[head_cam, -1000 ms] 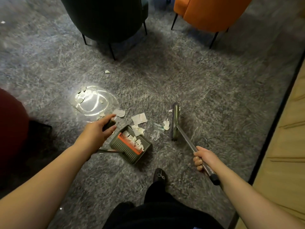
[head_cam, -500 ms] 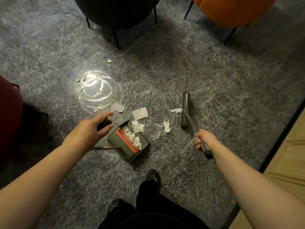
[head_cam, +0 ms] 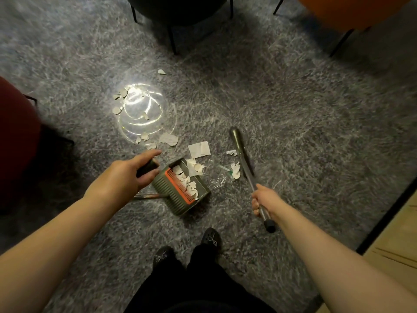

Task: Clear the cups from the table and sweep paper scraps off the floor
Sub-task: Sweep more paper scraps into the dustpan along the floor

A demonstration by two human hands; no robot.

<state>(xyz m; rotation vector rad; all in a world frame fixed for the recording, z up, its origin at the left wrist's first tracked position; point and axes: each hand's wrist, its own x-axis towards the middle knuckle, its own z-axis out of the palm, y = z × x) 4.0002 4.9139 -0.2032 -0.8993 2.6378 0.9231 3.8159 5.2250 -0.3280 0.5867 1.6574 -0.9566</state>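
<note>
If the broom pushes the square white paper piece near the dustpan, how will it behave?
The square paper piece looks thin and flat, so it probably slides lightly. On the shaggy carpet it may snag or fold. The broom could flip it rather than push it.

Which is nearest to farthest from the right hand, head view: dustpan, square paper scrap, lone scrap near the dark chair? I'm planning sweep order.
From the right hand:
1. Dustpan, on its left.
2. Square paper scrap, ahead and left, beyond the dustpan's mouth.
3. Lone scrap, far ahead, near the dark chair.
</note>
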